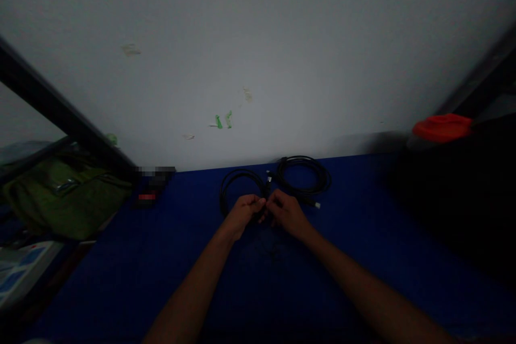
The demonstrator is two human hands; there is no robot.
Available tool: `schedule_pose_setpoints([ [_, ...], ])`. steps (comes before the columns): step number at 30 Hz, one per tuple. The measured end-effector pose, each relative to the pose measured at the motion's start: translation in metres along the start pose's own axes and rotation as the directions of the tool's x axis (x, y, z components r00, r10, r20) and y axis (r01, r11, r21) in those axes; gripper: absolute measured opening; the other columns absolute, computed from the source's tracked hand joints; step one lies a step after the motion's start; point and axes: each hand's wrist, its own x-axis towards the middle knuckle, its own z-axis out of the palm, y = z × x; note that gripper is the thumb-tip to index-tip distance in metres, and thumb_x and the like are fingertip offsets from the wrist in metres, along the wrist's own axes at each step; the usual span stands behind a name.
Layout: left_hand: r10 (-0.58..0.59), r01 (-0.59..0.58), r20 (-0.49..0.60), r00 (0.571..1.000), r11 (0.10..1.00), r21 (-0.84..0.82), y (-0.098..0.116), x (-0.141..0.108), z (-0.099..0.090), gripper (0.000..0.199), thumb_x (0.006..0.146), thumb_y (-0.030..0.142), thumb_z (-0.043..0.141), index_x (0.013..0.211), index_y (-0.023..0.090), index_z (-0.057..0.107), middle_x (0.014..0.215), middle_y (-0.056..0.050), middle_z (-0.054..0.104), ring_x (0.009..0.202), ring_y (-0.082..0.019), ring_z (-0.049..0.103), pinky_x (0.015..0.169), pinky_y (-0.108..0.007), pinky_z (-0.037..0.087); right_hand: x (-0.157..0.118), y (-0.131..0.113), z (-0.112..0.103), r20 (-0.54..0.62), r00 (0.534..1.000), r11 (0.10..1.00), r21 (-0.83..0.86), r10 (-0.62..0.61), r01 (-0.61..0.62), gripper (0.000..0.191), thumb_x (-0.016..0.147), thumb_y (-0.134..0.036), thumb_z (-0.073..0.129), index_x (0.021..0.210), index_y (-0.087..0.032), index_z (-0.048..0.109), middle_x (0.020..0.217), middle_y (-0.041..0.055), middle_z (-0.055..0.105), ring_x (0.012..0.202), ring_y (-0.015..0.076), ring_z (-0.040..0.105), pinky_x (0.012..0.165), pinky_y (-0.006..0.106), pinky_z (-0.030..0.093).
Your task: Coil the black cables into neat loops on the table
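Observation:
A coiled black cable (pixel 242 172) lies on the blue surface, with a metal-tipped plug (pixel 269 180) pointing up toward the wall. My left hand (pixel 245 210) is closed on the near side of this coil, thumb and fingers pinched together. Right beside it, my right hand (pixel 285 210) is also pinched, its fingertips almost meeting the left ones at the same coil. Dim light hides exactly what lies between the fingertips. Just beyond my right hand rests a second coiled black cable (pixel 324 177), with a light-tipped connector (pixel 317 205) at its near end.
A pale wall (pixel 282 64) rises behind the blue surface (pixel 193 258). At left are a dark frame post (pixel 72 102), a green bag (pixel 72 193) and a white-and-blue box (pixel 28 269). A large dark shape with an orange-red top (pixel 443 127) stands at right.

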Motion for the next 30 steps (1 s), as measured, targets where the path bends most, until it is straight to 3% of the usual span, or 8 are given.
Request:
schedule_pose_setpoints([
  [4,0.034,-0.034,-0.017,0.999,0.999,0.033,0.000,-0.001,0.003,0.035,0.063,0.044,0.067,0.065,0.013,0.053,0.059,0.000,0.057,0.049,-0.009,0.048,0.050,-0.022,0.037,0.001,-0.004,0.004,0.036,0.983,0.930,0.319,0.182,-0.184,0.014,0.071,-0.027,0.052,0.063,-0.019,0.044,0.052,-0.0056,0.054,0.032,0.0057,0.042,0.034,0.020,0.042],
  [8,0.079,-0.073,-0.059,0.995,0.993,0.096,0.001,-0.002,0.007,0.035,0.062,0.045,0.067,0.064,0.014,0.052,0.057,0.002,0.055,0.047,-0.008,0.046,0.049,-0.022,0.036,0.001,-0.005,0.000,0.237,0.916,0.684,0.610,0.325,-0.400,0.011,0.068,-0.020,0.052,0.058,-0.017,0.047,0.042,-0.0091,0.040,0.031,0.0033,0.033,0.045,0.026,0.052],
  [11,0.088,-0.079,-0.064,0.994,0.988,0.135,0.000,-0.003,0.009,0.035,0.063,0.045,0.067,0.064,0.014,0.051,0.056,0.002,0.055,0.047,-0.008,0.046,0.048,-0.021,0.035,0.002,-0.003,-0.004,0.428,0.811,0.484,0.653,0.398,-0.583,0.012,0.070,-0.016,0.048,0.058,-0.015,0.048,0.043,-0.0083,0.038,0.034,0.0036,0.036,0.054,0.025,0.054],
  [14,0.088,-0.078,-0.057,0.994,0.983,0.166,0.000,-0.002,0.008,0.035,0.064,0.047,0.065,0.064,0.014,0.051,0.054,0.002,0.054,0.045,-0.008,0.045,0.047,-0.021,0.034,0.003,0.000,-0.008,0.483,0.797,0.479,0.637,0.363,-0.604,0.013,0.073,-0.018,0.048,0.060,-0.015,0.050,0.046,-0.0072,0.041,0.036,0.0038,0.038,0.057,0.025,0.054],
  [18,0.078,-0.071,-0.041,0.996,0.986,0.153,0.002,-0.002,0.005,0.036,0.067,0.048,0.062,0.065,0.014,0.051,0.055,0.002,0.055,0.045,-0.008,0.045,0.046,-0.021,0.035,0.004,0.001,-0.017,0.363,0.898,0.802,0.444,0.247,-0.400,0.019,0.077,-0.032,0.052,0.069,-0.014,0.054,0.054,-0.0036,0.050,0.041,0.0080,0.048,0.052,0.030,0.052],
  [21,0.062,-0.054,-0.043,0.997,0.986,0.158,0.003,-0.003,0.004,0.036,0.068,0.048,0.062,0.065,0.014,0.050,0.056,0.001,0.056,0.044,-0.007,0.046,0.046,-0.021,0.035,0.005,-0.001,-0.027,0.159,0.987,0.998,0.052,0.036,-0.045,0.019,0.081,-0.034,0.049,0.077,-0.016,0.053,0.064,-0.0003,0.055,0.047,0.0109,0.053,0.050,0.026,0.047],
  [25,0.059,-0.052,-0.041,0.997,0.985,0.164,0.002,-0.002,0.004,0.036,0.069,0.047,0.061,0.065,0.013,0.050,0.056,0.000,0.056,0.045,-0.007,0.046,0.046,-0.021,0.035,0.002,-0.005,-0.035,0.214,0.903,0.783,-0.450,-0.373,0.430,0.013,0.083,-0.021,0.046,0.091,-0.017,0.056,0.082,0.0053,0.059,0.073,0.0151,0.056,0.066,0.027,0.044],
  [30,0.042,-0.035,-0.046,0.998,0.988,0.149,0.000,-0.001,0.004,0.035,0.069,0.047,0.061,0.066,0.013,0.051,0.058,-0.001,0.057,0.046,-0.008,0.047,0.045,-0.021,0.035,0.000,-0.004,-0.033,0.358,0.827,0.546,-0.626,-0.433,0.557,0.017,0.086,-0.016,0.044,0.095,-0.017,0.057,0.087,0.0075,0.059,0.075,0.0153,0.055,0.064,0.024,0.042],
])
